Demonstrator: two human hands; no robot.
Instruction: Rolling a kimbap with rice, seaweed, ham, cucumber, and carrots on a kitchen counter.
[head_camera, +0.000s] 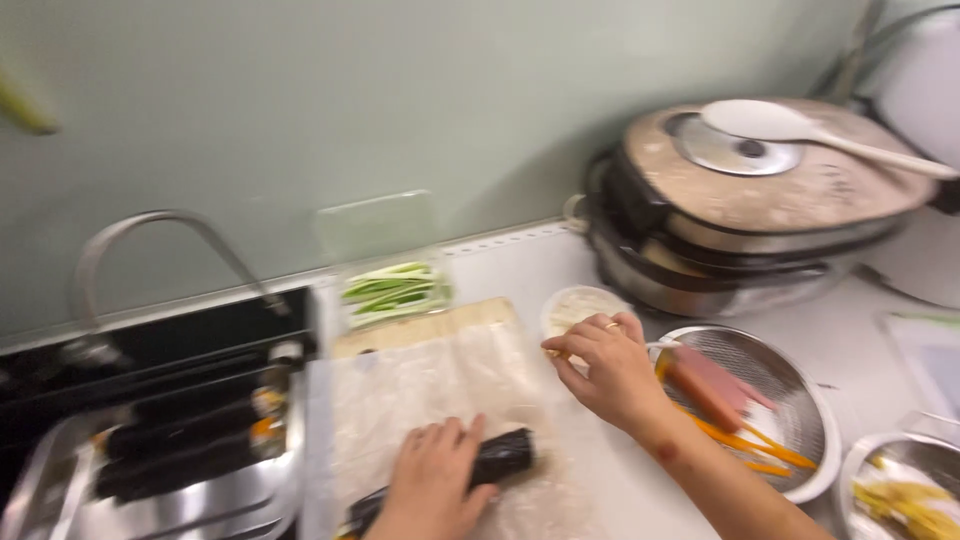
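Seaweed roll (500, 460), dark and freshly closed, lies on a plastic-covered rolling mat (430, 385) on the tabletop (610, 480), with the left hand (432, 478) laid flat across it, fingers spread and pressing down. Even pressure along the whole length would likely keep it round and tight. The right hand (605, 365) hovers over a small white bowl (580, 305), fingertips pinched together at its rim; what it pinches is too blurred to tell. A metal strainer (790, 385) holds pink ham strips and orange carrot sticks. Another bowl (905, 490) at the right holds yellow strips. A clear tub (395, 290) holds green sticks. Finished rolls (185, 445) rest on a steel tray at the left.
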